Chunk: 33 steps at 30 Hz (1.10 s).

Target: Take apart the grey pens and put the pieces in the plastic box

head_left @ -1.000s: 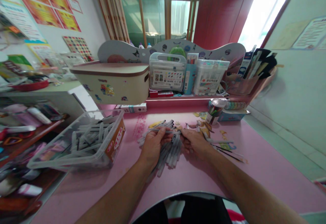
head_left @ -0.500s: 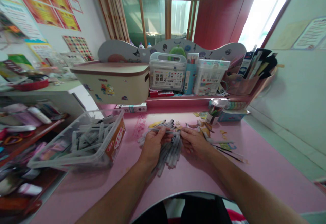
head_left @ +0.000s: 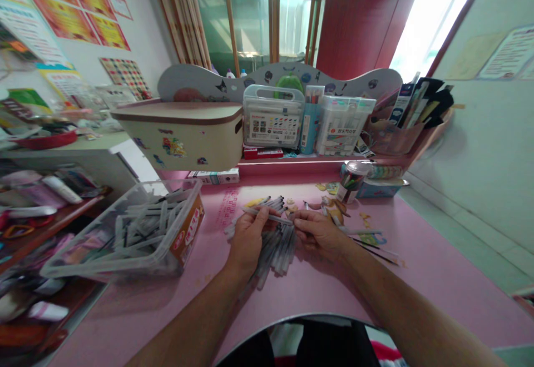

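Observation:
My left hand (head_left: pixel 249 239) is closed on a slim, translucent grey pen (head_left: pixel 273 218), held between thumb and fingers and slanting down to the right. At the pen's right end, the fingertips of my right hand (head_left: pixel 317 232) are pinched together around its tip. Below both hands a bundle of similar grey pens (head_left: pixel 278 253) lies fanned on the pink desk (head_left: pixel 175 322). More dark-tipped pens (head_left: pixel 273 203) lie just behind my left hand. Just past my right hand are a brown-and-tan object (head_left: pixel 331 208) and thin dark refill-like sticks (head_left: pixel 377 250).
A clear plastic bin (head_left: pixel 194 200) full of pens stands at left. Along the back shelf are a lidded cream box (head_left: pixel 187 144), a marker case (head_left: pixel 273 119), a blue pencil tube (head_left: pixel 309 125) and another marker box (head_left: pixel 345 128). A jar (head_left: pixel 352 180) stands at right.
The pen between my hands now shows more fully, reaching from my left hand to my right fingertips. Both hands stay in nearly the same place. The view has shifted slightly.

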Tool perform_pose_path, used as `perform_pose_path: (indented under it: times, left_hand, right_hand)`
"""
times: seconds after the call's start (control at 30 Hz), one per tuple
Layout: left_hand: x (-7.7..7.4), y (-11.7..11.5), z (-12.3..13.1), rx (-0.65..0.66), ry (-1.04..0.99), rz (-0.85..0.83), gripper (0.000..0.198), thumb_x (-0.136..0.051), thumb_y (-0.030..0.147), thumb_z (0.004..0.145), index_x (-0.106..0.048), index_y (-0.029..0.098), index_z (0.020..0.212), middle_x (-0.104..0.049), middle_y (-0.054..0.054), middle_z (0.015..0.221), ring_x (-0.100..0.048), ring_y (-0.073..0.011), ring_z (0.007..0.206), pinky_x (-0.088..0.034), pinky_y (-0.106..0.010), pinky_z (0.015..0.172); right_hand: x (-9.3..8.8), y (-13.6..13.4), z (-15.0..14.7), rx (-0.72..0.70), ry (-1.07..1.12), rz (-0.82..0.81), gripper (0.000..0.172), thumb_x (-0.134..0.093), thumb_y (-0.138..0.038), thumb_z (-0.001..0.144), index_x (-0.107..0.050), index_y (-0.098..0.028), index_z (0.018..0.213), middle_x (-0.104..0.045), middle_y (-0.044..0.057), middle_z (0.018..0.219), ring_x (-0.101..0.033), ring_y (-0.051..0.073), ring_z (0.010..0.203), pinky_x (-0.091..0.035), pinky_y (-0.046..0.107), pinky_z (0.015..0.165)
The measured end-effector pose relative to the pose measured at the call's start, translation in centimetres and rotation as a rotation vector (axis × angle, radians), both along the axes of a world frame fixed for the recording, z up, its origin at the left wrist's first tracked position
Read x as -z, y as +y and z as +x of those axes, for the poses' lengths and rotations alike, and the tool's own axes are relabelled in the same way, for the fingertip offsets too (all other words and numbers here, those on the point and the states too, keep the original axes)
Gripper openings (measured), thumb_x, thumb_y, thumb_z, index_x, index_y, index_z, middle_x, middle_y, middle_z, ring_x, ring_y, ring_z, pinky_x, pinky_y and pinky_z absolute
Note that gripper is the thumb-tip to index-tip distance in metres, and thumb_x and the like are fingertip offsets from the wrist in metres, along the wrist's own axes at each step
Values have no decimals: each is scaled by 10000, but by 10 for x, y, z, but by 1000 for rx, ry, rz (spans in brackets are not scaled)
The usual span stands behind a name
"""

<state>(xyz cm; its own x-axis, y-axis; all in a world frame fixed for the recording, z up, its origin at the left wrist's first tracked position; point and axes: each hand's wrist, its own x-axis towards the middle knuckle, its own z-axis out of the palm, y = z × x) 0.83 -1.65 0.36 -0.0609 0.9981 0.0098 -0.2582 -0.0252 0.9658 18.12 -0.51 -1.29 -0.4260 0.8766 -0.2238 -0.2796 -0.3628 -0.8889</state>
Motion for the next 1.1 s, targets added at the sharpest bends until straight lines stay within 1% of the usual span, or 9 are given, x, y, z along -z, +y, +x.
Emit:
perform_pose_path:
  times: [0.17,0.27,0.43,0.53,0.63,0.73,0.87,0.93,1.1]
  left_hand:
    - [-5,8,-6,-147,-281,50,258,-634,413,826,-657,155,827,-705,-51,831,-664,-160,737,-512,-269,698]
    - [-8,18,-16,-244,-487,33,218,-575,381,861,-616,167,864,-701,-49,821,-670,-165,694,-528,-316,707]
    - [-11,32,-32,-376,-626,-46,165,-508,312,894,-579,172,842,-655,-29,743,-537,-83,522,-465,-218,564]
    - [-10,26,-25,-314,-596,-45,114,-597,274,838,-593,165,869,-618,-7,730,-471,-55,493,-397,-171,492]
    - [-8,9,-7,-57,-464,-97,235,-738,234,730,-614,157,915,-594,12,741,-445,-41,498,-354,-148,453]
    - [-2,-5,10,171,-347,-165,267,-787,276,699,-623,146,865,-525,41,640,-411,-39,469,-323,-136,420]
    - [0,-7,13,59,-383,-179,251,-663,313,822,-556,144,669,-563,2,661,-500,-68,517,-420,-160,458]
    - [-4,-4,8,-11,-456,-235,281,-572,270,882,-519,151,633,-609,-27,714,-574,-100,583,-512,-212,539]
    - [-11,-2,5,54,-581,-496,202,-493,179,910,-584,137,735,-684,-104,811,-694,-177,739,-597,-311,684]
  right_hand:
    - [1,-2,7,-105,-75,9,276,-724,-366,731,-580,-155,833,-463,-83,454,-284,37,335,-154,153,319]
    - [-3,-4,12,-221,-57,-11,260,-704,-365,740,-538,-175,802,-420,-104,417,-222,37,315,-157,152,304]
    - [-8,0,16,-210,-17,-27,287,-714,-346,733,-496,-202,851,-342,-140,417,-135,42,337,-122,141,291]
    - [-6,2,11,-98,32,38,274,-697,-356,758,-497,-206,869,-325,-144,429,-131,43,341,-138,142,299]
    - [-4,-1,3,-24,62,89,285,-695,-376,769,-494,-217,896,-326,-144,441,-158,47,344,-161,147,310]
    - [-5,-7,-4,-93,-5,122,323,-721,-405,747,-489,-221,876,-348,-137,459,-208,44,346,-150,154,322]
    - [-7,-12,-8,-229,-91,156,314,-726,-399,715,-508,-200,823,-387,-121,467,-236,34,353,-153,162,343]
    - [-8,-11,-8,-207,-108,130,244,-694,-335,705,-525,-196,813,-360,-125,454,-222,38,357,-150,167,351]
    - [-11,-6,-4,145,-66,211,130,-516,-207,657,-554,-196,781,-355,-93,461,-230,74,390,-182,209,386]
